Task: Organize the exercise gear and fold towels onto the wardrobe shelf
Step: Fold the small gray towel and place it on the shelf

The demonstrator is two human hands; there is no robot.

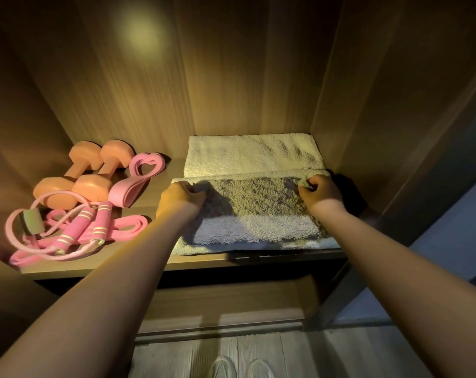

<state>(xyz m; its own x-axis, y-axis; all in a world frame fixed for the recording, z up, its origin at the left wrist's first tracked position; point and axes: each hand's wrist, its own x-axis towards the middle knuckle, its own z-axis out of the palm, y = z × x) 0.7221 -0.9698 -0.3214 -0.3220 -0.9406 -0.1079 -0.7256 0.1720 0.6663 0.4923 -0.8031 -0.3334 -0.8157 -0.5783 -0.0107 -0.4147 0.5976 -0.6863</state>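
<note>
Pinching the fluffy cream towel [247, 156] at its folded edge, left grip [181, 197] and right grip [320, 193] curl into looped terry on the wooden shelf [174, 167].

Dumbbells [81, 174] left on the shelf [160, 264] — towel [247, 156] right.

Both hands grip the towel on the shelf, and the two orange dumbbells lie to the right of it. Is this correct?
No. In the head view the dumbbells lie to the left of the towel; left hand and right hand do grip it.
</note>
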